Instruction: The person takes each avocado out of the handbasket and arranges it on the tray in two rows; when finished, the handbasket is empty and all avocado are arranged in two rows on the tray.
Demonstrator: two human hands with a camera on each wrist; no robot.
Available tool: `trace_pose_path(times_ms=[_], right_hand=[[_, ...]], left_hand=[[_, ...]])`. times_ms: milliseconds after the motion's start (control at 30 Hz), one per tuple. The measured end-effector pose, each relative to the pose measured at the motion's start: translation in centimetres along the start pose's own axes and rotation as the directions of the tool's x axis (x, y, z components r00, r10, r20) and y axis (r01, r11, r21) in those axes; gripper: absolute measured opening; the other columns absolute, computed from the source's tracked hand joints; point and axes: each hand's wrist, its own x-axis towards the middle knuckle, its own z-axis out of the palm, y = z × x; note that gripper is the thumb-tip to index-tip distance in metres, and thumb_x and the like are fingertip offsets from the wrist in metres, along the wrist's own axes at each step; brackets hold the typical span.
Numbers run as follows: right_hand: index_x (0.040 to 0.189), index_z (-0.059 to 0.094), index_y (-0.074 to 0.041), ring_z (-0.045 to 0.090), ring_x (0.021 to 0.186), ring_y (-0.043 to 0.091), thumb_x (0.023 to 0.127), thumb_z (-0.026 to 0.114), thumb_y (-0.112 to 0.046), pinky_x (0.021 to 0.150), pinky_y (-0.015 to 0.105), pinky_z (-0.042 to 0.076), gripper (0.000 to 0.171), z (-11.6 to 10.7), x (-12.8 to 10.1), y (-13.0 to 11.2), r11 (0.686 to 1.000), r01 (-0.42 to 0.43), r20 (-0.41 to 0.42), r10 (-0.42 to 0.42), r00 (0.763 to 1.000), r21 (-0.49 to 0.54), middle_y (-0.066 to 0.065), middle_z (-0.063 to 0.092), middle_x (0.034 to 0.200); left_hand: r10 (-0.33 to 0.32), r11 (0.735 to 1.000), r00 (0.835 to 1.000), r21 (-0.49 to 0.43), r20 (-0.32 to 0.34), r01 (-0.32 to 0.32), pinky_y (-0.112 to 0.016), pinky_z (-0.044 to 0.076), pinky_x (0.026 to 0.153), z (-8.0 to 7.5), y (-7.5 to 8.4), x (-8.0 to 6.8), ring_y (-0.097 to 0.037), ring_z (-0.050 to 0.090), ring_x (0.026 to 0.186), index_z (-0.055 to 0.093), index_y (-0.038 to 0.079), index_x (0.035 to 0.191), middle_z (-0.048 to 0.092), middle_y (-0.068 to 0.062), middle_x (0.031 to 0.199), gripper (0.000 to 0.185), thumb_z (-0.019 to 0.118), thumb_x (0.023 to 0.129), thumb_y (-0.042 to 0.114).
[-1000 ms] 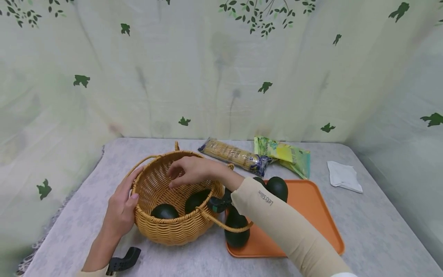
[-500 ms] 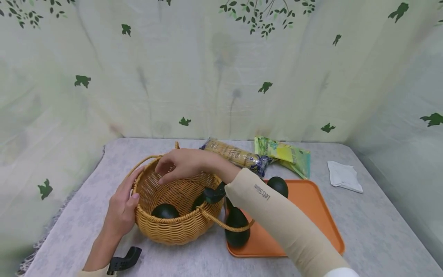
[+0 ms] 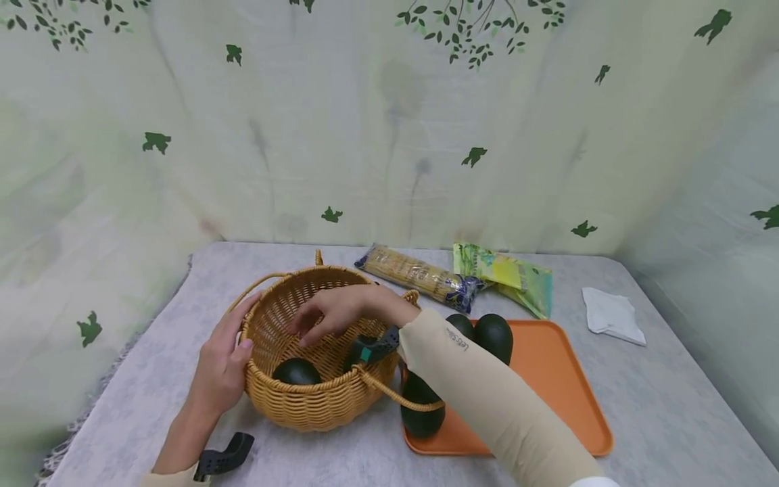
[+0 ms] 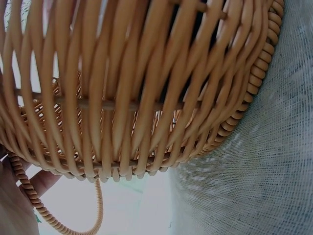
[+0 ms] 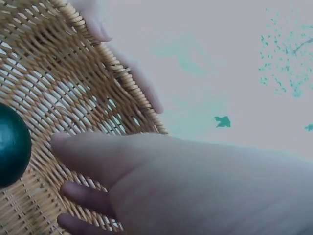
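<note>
Reaching into a wicker basket (image 3: pixel 316 399), the right hand (image 3: pixel 341 312) hangs just above the hollow with fingers loosely spread, gripping nothing. The left hand (image 3: pixel 222 365) presses flat against the basket's near-left wall, thumb at the rim, fingers relaxed rather than clenched.

The basket sits on a grey cloth surface (image 3: pixel 669 406), left of centre. Inside it lies one dark green avocado (image 3: pixel 296 371) against the near wall; a second dark shape beside it is mostly hidden by the wrist camera. From the right wrist view, the same avocado (image 5: pixel 12 144) shows as a round green curve at the left edge, below the fingers (image 5: pixel 83 193), with woven wall behind.

Just right of the basket is an orange tray (image 3: pixel 566 399) carrying three more avocados (image 3: pixel 493 336), one of them partly behind the basket's loose handle. Behind the tray lie a cracker packet (image 3: pixel 420 276) and a green snack bag (image 3: pixel 511 274); a white cloth (image 3: pixel 611 314) lies further right.

To do this step well, it seems best to keep the left hand bracing the wall so the light basket does not slide or tip (the handle droops toward the tray), and to keep the right fingers clear of the rim when moving.
</note>
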Motion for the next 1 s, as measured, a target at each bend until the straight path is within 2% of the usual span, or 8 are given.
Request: trace_pose_path(times_ms=[133,233,367,500,733,1000], right_hand=[[0.145,0.060,-0.011,0.059,0.123,0.005,0.102,0.063,-0.032,0.095,0.019,0.048,0.048,-0.1,-0.4,-0.3,0.999,-0.029,-0.004,0.029,1.000,-0.046,0.001,0.062,0.143],[0.145,0.060,-0.012,0.060,0.122,0.006,0.102,0.062,-0.032,0.096,0.024,0.051,0.047,-0.1,-0.4,-0.3,0.999,-0.042,0.013,0.042,0.999,-0.020,0.001,0.062,0.142],[0.144,0.060,-0.011,0.058,0.121,0.003,0.102,0.064,-0.029,0.097,0.022,0.050,0.046,0.2,0.0,0.3,0.999,0.014,0.063,-0.012,0.998,-0.039,-0.001,0.063,0.139],[0.145,0.059,-0.009,0.054,0.128,0.004,0.100,0.067,-0.024,0.103,0.018,0.044,0.048,0.6,0.4,0.7,0.993,0.090,0.101,-0.082,0.991,-0.070,0.001,0.061,0.143],[0.150,0.054,-0.009,0.049,0.136,0.004,0.099,0.068,-0.019,0.108,0.018,0.039,0.053,1.0,0.7,0.7,0.993,0.108,0.151,-0.101,0.983,-0.038,0.001,0.056,0.151],[0.153,0.050,-0.013,0.047,0.138,0.003,0.100,0.067,-0.023,0.108,0.016,0.037,0.057,1.0,0.9,0.6,0.990,0.112,0.183,-0.094,0.979,-0.090,-0.002,0.053,0.154]], left_hand=[[0.004,1.000,1.000,-0.002,0.001,-0.004,-0.005,0.025,0.105,0.0,0.1,0.1,-0.025,0.045,0.141,0.040,0.012,0.159,0.048,-0.017,0.156,0.061,0.039,0.098,0.013],[0.007,1.000,1.000,-0.005,-0.003,-0.007,-0.006,0.026,0.105,0.0,0.1,0.1,-0.023,0.045,0.141,0.041,0.011,0.158,0.048,-0.017,0.156,0.061,0.039,0.098,0.014],[0.017,1.000,1.000,-0.005,-0.010,-0.017,-0.006,0.026,0.105,0.1,0.1,0.1,-0.019,0.045,0.140,0.042,0.011,0.158,0.049,-0.017,0.155,0.061,0.039,0.097,0.014],[0.024,1.000,1.000,-0.008,-0.013,-0.024,-0.006,0.027,0.105,0.1,0.2,0.1,-0.019,0.046,0.140,0.043,0.010,0.157,0.050,-0.016,0.154,0.060,0.039,0.097,0.014],[0.013,1.000,1.000,-0.002,-0.007,-0.013,-0.006,0.026,0.104,0.2,0.1,0.0,-0.033,0.049,0.135,0.042,0.010,0.158,0.049,-0.016,0.155,0.061,0.038,0.097,0.014],[0.023,1.000,1.000,-0.011,-0.017,-0.024,-0.006,0.027,0.105,0.2,0.1,0.1,-0.017,0.046,0.139,0.042,0.013,0.158,0.050,-0.015,0.154,0.062,0.037,0.097,0.015]])
